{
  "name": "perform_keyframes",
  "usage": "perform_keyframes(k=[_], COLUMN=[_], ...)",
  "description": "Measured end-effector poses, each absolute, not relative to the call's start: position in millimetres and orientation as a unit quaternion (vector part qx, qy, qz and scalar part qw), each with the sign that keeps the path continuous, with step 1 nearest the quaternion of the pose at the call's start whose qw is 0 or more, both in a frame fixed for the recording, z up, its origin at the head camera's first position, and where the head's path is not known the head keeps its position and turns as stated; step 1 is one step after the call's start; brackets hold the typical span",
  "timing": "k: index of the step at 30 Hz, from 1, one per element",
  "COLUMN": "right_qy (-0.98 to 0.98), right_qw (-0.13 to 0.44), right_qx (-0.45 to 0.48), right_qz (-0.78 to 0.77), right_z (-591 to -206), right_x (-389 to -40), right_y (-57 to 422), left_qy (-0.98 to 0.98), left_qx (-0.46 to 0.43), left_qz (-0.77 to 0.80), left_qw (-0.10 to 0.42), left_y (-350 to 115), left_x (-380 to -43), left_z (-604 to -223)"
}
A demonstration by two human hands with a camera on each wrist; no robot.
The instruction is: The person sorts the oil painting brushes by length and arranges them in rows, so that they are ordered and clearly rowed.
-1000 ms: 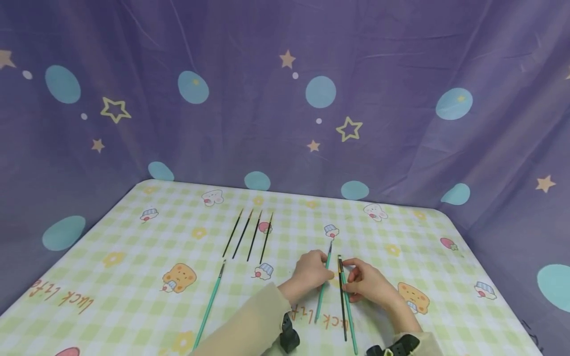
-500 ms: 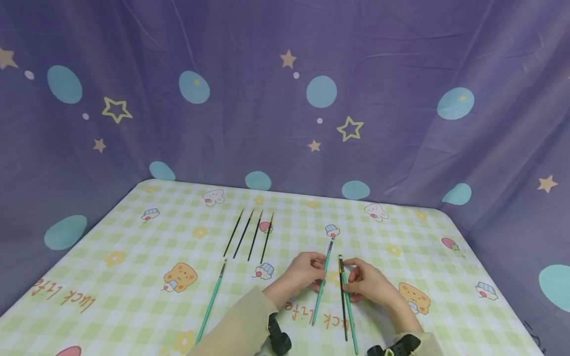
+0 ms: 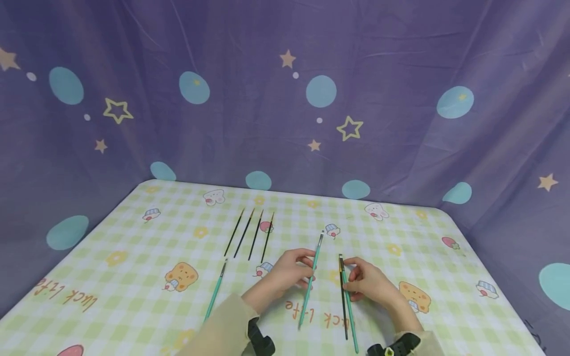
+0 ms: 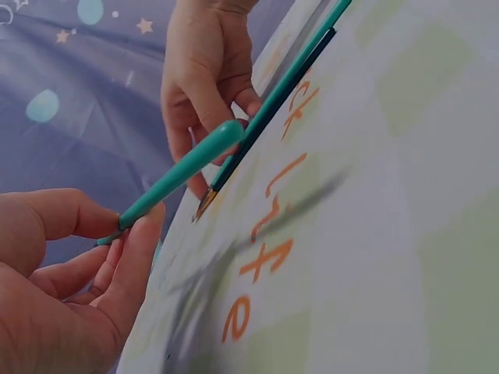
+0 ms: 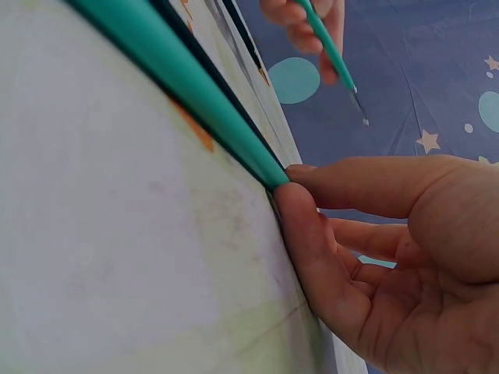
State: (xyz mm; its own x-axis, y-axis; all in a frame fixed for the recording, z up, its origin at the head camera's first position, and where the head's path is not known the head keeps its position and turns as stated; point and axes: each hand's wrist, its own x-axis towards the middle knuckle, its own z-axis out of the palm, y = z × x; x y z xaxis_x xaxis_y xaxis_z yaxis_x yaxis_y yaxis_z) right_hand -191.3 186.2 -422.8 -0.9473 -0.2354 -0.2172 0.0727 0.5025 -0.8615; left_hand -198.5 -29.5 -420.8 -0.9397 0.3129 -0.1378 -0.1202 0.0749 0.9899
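My left hand [image 3: 285, 274] pinches a teal paintbrush [image 3: 307, 299] between thumb and fingers, its bristle end pointing away from me. In the left wrist view, that teal handle [image 4: 179, 173] is raised off the cloth, with shadows below. My right hand [image 3: 367, 283] pinches a second teal paintbrush [image 3: 351, 319] near its bristle end. Close along its left side lies a black paintbrush [image 3: 344, 311]. The right wrist view shows thumb and finger on the teal handle [image 5: 203, 101]; whether they also grip the black brush, I cannot tell.
Several thin black paintbrushes [image 3: 255, 235] lie in a slanted row at the table's back middle. Another teal paintbrush [image 3: 216, 289] lies left of my left forearm, its lower end covered by the sleeve. A checked cloth [image 3: 133, 282] covers the table; a purple curtain [image 3: 249, 123] hangs behind.
My left hand has moved left with its teal paintbrush, away from the right hand. The right hand and the two brushes by it have stayed in place.
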Motion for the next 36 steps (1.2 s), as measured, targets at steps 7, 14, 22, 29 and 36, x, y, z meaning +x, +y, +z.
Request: perform_keyframes(k=[7, 14, 22, 29, 36], right_qy=[0.856, 0.857, 0.856, 0.852, 0.854], right_qw=[0.152, 0.151, 0.153, 0.158, 0.153], right_qx=[-0.05, -0.048, -0.044, -0.052, -0.047], right_qz=[-0.492, -0.49, -0.492, -0.496, -0.495], right_z=[-426.4, -427.6, -426.1, -424.3, -423.9], right_x=[-191.9, -193.3, -194.0, -193.7, -193.8], right_y=[185.7, 186.1, 185.5, 185.6, 185.9], left_qy=[0.739, 0.738, 0.745, 0.767, 0.788], left_qx=[0.069, 0.069, 0.059, 0.024, -0.016], left_qz=[0.652, 0.652, 0.644, 0.626, 0.604], left_qw=[0.154, 0.162, 0.161, 0.136, 0.114], left_y=[-50.3, -72.9, -102.3, -117.8, -132.6], left_x=[-190.3, -178.6, -173.1, -159.6, -148.2], left_z=[-421.1, -416.5, -417.0, -414.0, -409.9])
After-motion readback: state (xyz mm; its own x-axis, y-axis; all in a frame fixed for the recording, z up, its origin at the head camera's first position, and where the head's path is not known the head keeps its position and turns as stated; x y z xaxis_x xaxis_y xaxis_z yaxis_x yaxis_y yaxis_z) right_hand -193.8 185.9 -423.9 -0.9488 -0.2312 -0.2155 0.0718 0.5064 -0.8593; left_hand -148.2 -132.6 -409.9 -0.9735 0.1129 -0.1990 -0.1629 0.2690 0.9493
